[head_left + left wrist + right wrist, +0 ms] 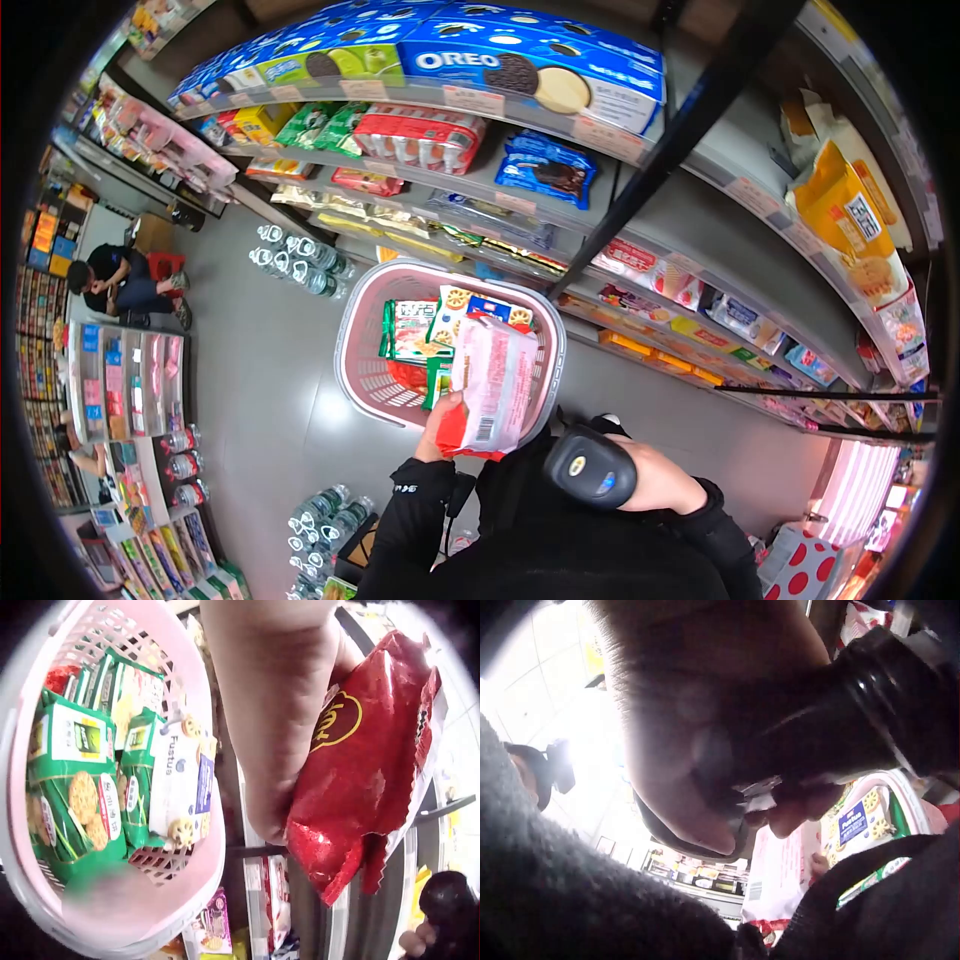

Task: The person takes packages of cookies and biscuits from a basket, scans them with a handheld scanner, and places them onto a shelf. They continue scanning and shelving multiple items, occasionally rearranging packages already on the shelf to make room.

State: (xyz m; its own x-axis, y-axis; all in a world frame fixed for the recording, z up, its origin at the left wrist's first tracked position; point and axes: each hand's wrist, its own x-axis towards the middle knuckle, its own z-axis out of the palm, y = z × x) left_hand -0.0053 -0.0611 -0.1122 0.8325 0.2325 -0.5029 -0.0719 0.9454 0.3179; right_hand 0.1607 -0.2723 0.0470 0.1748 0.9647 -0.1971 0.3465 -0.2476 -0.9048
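My left hand (447, 432) grips a red and white snack bag (492, 385) by its lower left edge, over the near side of a pink basket (350, 330). In the left wrist view the bag's red side (352, 757) faces the camera beside the left hand (274, 697). Green cracker packs (75, 772) and a white Fustua pack (176, 780) lie in the basket. My right hand (660, 475) holds a black handheld scanner (590, 467) to the right of the bag; in the right wrist view its fingers curl round the dark handle (817, 720).
Shelves with blue Oreo boxes (530, 70) and snack bags curve across the top and right. Shrink-wrapped water bottles (300, 262) stand on the floor left of the basket, more bottles (325, 525) nearer. A person (120, 280) sits at the far left beside a display shelf (130, 380).
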